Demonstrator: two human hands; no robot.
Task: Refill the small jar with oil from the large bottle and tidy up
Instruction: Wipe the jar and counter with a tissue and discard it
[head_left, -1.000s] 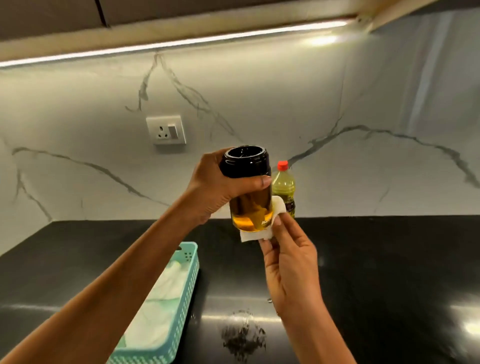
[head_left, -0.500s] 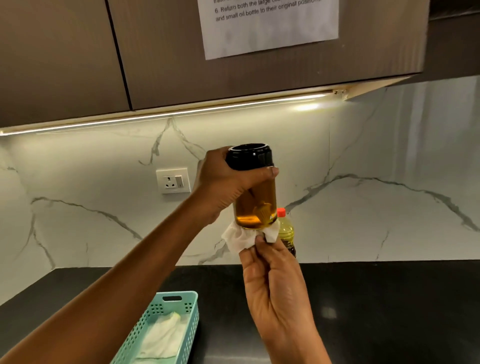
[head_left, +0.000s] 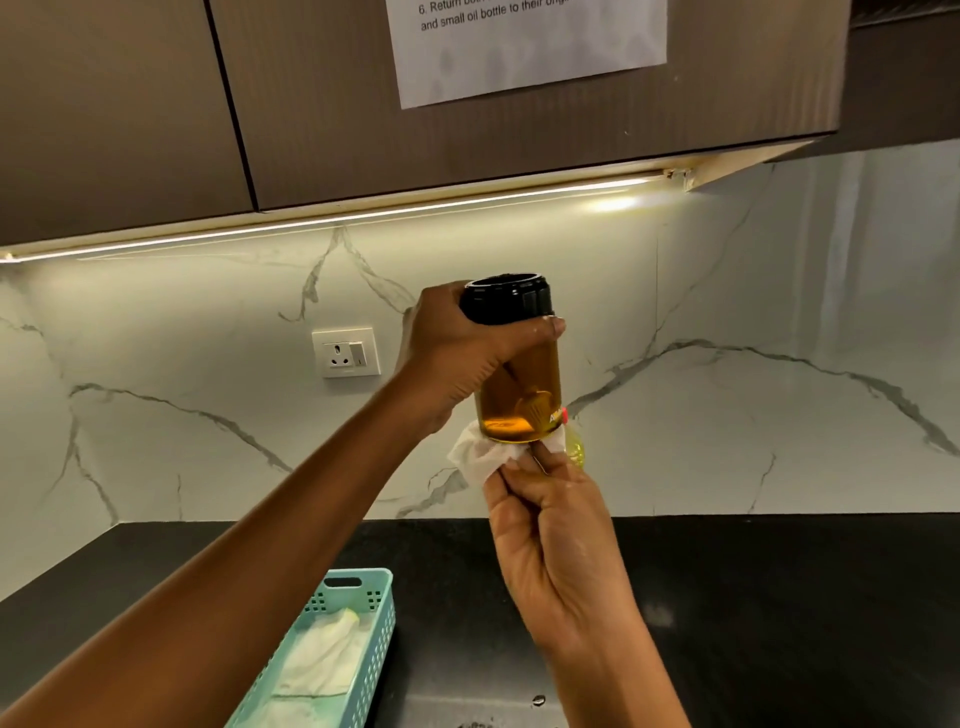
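Wiping the base of the small oil jar (head_left: 519, 384) goes best if you press the white tissue (head_left: 480, 457) flat against the glass and work right round the bottom edge. Hold firm with your left hand (head_left: 457, 358), which is wrapped round the jar just under the black lid, while your right hand (head_left: 550, 530) pinches the tissue from below. Jar's up in the air over the back edge of the black countertop (head_left: 779, 597), upright, lid on, amber oil showing through the glass, probably slippery.
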